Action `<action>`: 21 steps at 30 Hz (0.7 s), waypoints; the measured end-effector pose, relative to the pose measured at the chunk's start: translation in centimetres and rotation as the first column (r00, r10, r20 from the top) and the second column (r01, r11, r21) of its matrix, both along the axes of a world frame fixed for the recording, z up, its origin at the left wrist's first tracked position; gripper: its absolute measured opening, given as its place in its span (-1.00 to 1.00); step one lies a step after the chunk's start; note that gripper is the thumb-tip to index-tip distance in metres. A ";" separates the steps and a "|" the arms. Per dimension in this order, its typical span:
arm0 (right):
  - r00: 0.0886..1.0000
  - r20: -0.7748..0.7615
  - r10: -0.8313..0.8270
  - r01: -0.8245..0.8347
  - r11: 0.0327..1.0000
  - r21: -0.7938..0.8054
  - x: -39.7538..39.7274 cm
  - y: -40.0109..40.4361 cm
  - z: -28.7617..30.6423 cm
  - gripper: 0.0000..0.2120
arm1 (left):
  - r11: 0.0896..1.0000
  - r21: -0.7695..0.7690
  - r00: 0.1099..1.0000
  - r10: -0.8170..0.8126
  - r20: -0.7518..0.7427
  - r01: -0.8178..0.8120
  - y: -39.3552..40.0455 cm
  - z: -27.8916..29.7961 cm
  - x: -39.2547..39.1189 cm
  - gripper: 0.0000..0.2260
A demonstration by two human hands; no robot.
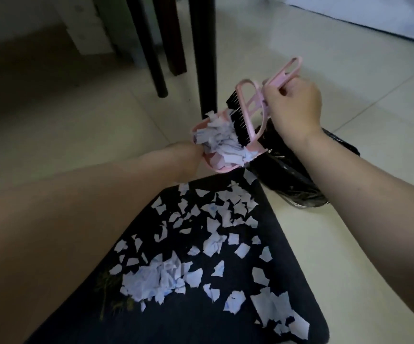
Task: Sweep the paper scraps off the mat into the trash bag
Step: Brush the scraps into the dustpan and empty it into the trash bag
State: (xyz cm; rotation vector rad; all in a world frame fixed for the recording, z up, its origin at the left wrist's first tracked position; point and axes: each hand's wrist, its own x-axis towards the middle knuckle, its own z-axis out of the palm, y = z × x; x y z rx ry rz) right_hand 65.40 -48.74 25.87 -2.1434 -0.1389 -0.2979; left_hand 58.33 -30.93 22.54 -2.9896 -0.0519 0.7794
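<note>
A dark mat point(201, 316) lies on the tiled floor, strewn with several white paper scraps point(215, 219) and a denser heap point(153, 279) near its left side. My left hand point(188, 160) holds a pink dustpan point(215, 167) full of scraps above the mat's far corner; its fingers are hidden behind the pan. My right hand point(295, 110) grips the pink handle of a small brush point(245, 108), whose black bristles rest against the paper in the pan. A black trash bag point(292, 180) sits on the floor just right of the pan, below my right wrist.
Dark wooden furniture legs point(203, 55) stand on the floor right behind the dustpan, with two more point(151, 50) further left. Pale floor tiles point(349, 244) surround the mat. Some dry plant bits point(106, 291) lie on the mat's left edge.
</note>
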 end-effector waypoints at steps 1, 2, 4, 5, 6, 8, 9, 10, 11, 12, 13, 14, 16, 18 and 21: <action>1.000 -0.004 -0.027 0.028 0.999 0.026 0.7 -1.0 -0.1 -0.59 | 0.999 0.010 0.999 -0.031 0.017 0.031 -0.9 0.1 1.2 -0.54; 0.999 -0.008 -0.048 0.048 0.997 0.062 1.3 -1.9 -0.3 -0.61 | 0.997 0.031 0.997 -0.069 0.035 0.068 -1.6 0.1 2.2 -0.53; 0.996 -0.015 -0.088 0.089 0.986 0.144 2.6 -3.8 -0.8 -0.63 | 0.988 0.082 0.989 -0.138 0.058 0.133 -3.3 0.1 4.4 -0.54; 0.994 -0.017 -0.104 0.106 0.980 0.171 3.2 -4.6 -1.0 -0.62 | 0.984 0.103 0.987 -0.149 0.063 0.142 -4.0 0.0 5.3 -0.53; 0.992 -0.020 -0.124 0.125 0.974 0.191 3.8 -5.7 -1.4 -0.60 | 0.979 0.127 0.984 -0.168 0.059 0.160 -5.0 -0.2 6.4 -0.53; 0.989 -0.038 -0.141 0.146 0.964 0.221 4.7 -7.5 -2.2 -0.63 | 0.964 0.170 0.975 -0.217 0.054 0.205 -6.8 -0.6 8.0 -0.57; 0.988 -0.052 -0.143 0.151 0.959 0.238 4.8 -8.1 -2.5 -0.69 | 0.955 0.188 0.968 -0.245 0.054 0.231 -7.5 -0.8 8.6 -0.59; 0.987 -0.063 -0.147 0.159 0.951 0.264 5.1 -9.0 -3.0 -0.76 | 0.947 0.199 0.962 -0.268 0.052 0.254 -8.4 -1.2 9.3 -0.61; 0.986 -0.070 -0.154 0.168 0.944 0.283 5.2 -9.5 -3.4 -0.82 | 0.939 0.208 0.956 -0.288 0.050 0.272 -9.0 -1.5 9.8 -0.61; 0.984 -0.073 -0.161 0.176 0.938 0.300 5.4 -10.1 -3.9 -0.85 | 0.931 0.222 0.951 -0.307 0.044 0.290 -9.6 -1.9 10.2 -0.60; 0.982 -0.080 -0.171 0.188 0.931 0.313 5.5 -10.8 -4.6 -0.86 | 0.921 0.238 0.946 -0.323 0.031 0.307 -10.3 -2.3 10.7 -0.59; 0.981 -0.087 -0.174 0.193 0.925 0.328 5.6 -11.2 -5.1 -0.86 | 0.912 0.257 0.942 -0.334 0.017 0.319 -10.8 -2.5 11.0 -0.58; 0.979 -0.114 -0.170 0.201 0.909 0.364 5.8 -12.0 -6.4 -0.82 | 0.893 0.287 0.934 -0.358 -0.018 0.348 -11.8 -3.1 11.5 -0.59; 0.977 -0.160 -0.143 0.197 0.894 0.402 5.6 -12.3 -7.6 -0.82 | 0.876 0.304 0.924 -0.378 -0.048 0.374 -12.6 -3.6 11.8 -0.61; 0.972 -0.208 -0.108 0.186 0.896 0.403 5.0 -12.2 -9.4 -0.82 | 0.868 0.302 0.917 -0.394 -0.064 0.394 -13.0 -4.0 12.1 -0.63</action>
